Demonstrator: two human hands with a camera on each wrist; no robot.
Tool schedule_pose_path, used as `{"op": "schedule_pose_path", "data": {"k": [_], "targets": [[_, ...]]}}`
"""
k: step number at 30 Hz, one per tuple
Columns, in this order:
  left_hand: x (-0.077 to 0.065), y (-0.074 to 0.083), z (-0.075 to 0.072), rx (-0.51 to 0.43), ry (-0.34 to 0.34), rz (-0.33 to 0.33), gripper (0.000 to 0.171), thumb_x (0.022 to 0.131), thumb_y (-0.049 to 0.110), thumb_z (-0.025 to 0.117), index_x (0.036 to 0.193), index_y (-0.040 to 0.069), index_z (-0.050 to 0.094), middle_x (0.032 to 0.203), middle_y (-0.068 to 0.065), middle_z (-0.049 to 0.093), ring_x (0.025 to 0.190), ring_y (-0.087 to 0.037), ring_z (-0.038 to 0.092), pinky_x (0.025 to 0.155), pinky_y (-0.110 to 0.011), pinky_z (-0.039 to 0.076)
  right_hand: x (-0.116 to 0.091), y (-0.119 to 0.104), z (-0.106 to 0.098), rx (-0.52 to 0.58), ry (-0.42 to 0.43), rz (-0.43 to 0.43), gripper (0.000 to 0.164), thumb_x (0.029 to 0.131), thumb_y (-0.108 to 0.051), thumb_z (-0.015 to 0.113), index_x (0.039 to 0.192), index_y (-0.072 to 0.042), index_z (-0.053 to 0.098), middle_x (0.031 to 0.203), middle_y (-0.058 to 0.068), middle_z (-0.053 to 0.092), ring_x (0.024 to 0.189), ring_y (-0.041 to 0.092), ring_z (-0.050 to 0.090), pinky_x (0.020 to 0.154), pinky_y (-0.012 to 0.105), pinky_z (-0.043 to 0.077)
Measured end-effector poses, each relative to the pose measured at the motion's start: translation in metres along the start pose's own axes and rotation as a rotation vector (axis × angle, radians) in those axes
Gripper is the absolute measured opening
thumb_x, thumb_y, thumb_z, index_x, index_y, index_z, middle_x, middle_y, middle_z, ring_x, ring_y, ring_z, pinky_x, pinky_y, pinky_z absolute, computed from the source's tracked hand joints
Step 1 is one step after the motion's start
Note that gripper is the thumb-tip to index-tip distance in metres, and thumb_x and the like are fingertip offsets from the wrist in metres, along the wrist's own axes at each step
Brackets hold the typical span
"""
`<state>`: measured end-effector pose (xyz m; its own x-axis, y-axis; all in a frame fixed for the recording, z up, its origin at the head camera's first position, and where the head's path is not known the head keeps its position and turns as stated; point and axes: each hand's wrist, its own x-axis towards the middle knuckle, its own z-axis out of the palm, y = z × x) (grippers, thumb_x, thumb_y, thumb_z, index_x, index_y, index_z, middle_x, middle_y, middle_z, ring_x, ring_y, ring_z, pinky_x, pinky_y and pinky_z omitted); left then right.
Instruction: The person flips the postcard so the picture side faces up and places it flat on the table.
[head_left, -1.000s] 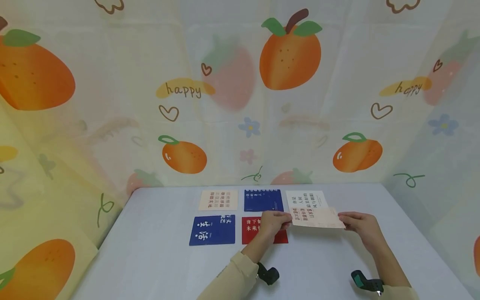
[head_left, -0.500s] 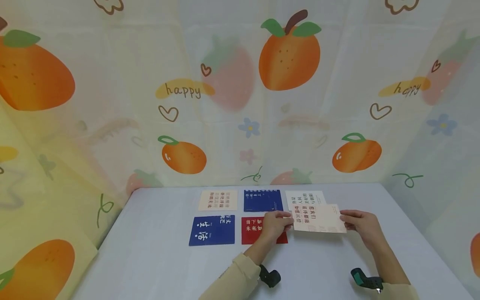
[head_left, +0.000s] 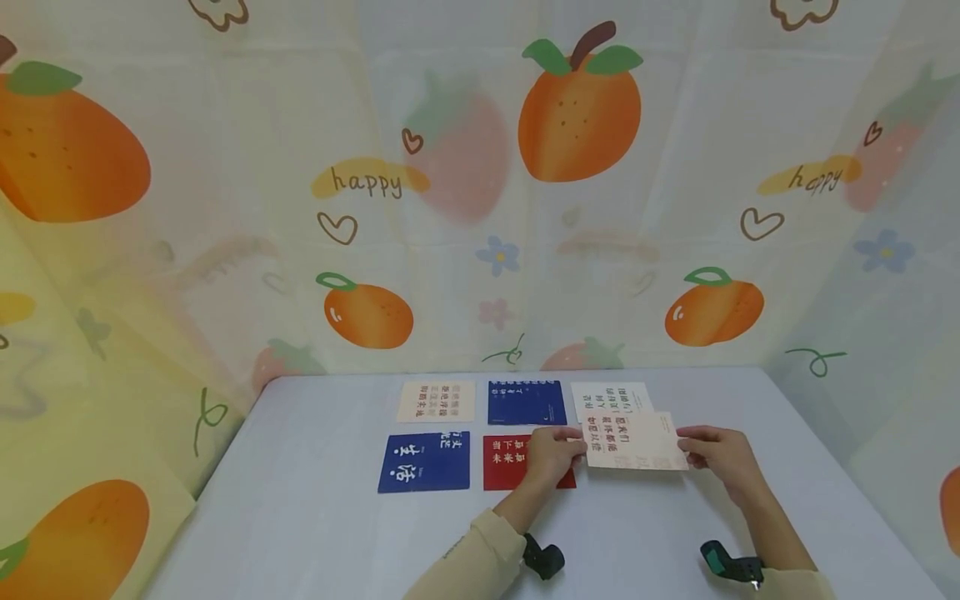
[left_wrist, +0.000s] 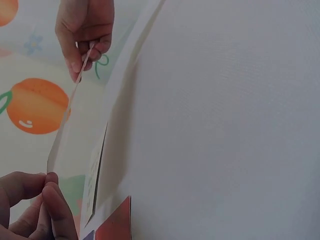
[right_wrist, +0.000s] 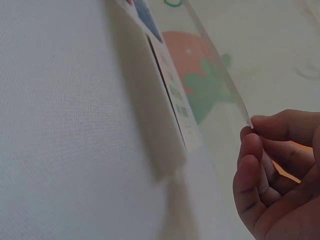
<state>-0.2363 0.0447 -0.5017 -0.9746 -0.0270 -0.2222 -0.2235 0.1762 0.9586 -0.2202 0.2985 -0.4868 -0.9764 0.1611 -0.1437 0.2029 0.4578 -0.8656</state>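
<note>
A cream card [head_left: 637,442] printed with dark lettering is held above the table between both hands. My left hand [head_left: 553,454] pinches its left edge between thumb and fingers, and my right hand [head_left: 723,458] pinches the right edge. Seen nearly edge-on in the left wrist view, the card [left_wrist: 67,115] hangs apart from the tabletop. Beneath and behind it lies a white card [head_left: 609,397], its near part hidden. A red card [head_left: 502,475] lies under my left hand, which covers some of it.
Two blue cards [head_left: 527,402] and another cream card [head_left: 437,402] lie flat on the white table [head_left: 300,517], left of the hands. The second blue card [head_left: 424,462] is at the near left. A fruit-patterned curtain [head_left: 465,250] stands behind the table.
The held card has tilted so its printed face shows more fully, and its near edge sits lower in view. Both hands keep their grip, with slight shifts. The cards on the table stay put.
</note>
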Motion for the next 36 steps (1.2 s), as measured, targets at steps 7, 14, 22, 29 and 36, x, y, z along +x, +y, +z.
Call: {"op": "schedule_pose_path", "data": {"k": [7, 14, 22, 29, 36], "targets": [[0.000, -0.002, 0.000, 0.032, -0.001, 0.036, 0.011, 0.084, 0.010, 0.072, 0.094, 0.007, 0.076, 0.078, -0.001, 0.070, 0.063, -0.012, 0.063, 0.058, -0.020, 0.051, -0.001, -0.003, 0.001, -0.027, -0.006, 0.014, 0.039, 0.094, -0.015, 0.061, 0.119, 0.014, 0.058, 0.086, 0.004, 0.065, 0.071, 0.014, 0.057, 0.064, 0.020, 0.052], [-0.001, -0.004, 0.000, 0.051, -0.010, 0.052, 0.012, 0.084, 0.011, 0.072, 0.094, 0.006, 0.076, 0.077, -0.001, 0.070, 0.060, -0.010, 0.060, 0.057, -0.020, 0.050, -0.001, -0.001, 0.003, -0.052, -0.003, 0.017, 0.039, 0.094, -0.016, 0.060, 0.120, 0.013, 0.058, 0.078, 0.003, 0.061, 0.069, 0.014, 0.055, 0.061, 0.021, 0.051], [-0.001, -0.005, 0.002, 0.133, -0.015, 0.067, 0.016, 0.082, 0.010, 0.073, 0.097, 0.005, 0.076, 0.078, -0.001, 0.069, 0.060, -0.009, 0.057, 0.055, -0.021, 0.049, 0.001, 0.003, 0.005, -0.075, -0.008, 0.025, 0.038, 0.094, -0.016, 0.059, 0.119, 0.012, 0.059, 0.077, 0.003, 0.061, 0.069, 0.015, 0.054, 0.061, 0.022, 0.050], [-0.001, -0.007, 0.003, 0.225, -0.020, 0.087, 0.019, 0.079, 0.007, 0.074, 0.097, 0.003, 0.076, 0.084, -0.002, 0.069, 0.067, -0.010, 0.054, 0.055, -0.021, 0.045, 0.004, 0.008, 0.007, -0.082, -0.001, 0.050, 0.035, 0.093, -0.015, 0.059, 0.116, 0.012, 0.060, 0.078, 0.005, 0.061, 0.069, 0.016, 0.054, 0.058, 0.022, 0.048], [0.000, -0.009, 0.005, 0.282, -0.030, 0.117, 0.020, 0.077, 0.006, 0.076, 0.097, 0.003, 0.075, 0.092, -0.005, 0.072, 0.068, -0.009, 0.055, 0.056, -0.021, 0.048, 0.005, 0.013, 0.009, -0.092, -0.009, 0.059, 0.035, 0.092, -0.014, 0.060, 0.115, 0.011, 0.061, 0.078, 0.006, 0.062, 0.070, 0.017, 0.054, 0.056, 0.020, 0.046]]}}
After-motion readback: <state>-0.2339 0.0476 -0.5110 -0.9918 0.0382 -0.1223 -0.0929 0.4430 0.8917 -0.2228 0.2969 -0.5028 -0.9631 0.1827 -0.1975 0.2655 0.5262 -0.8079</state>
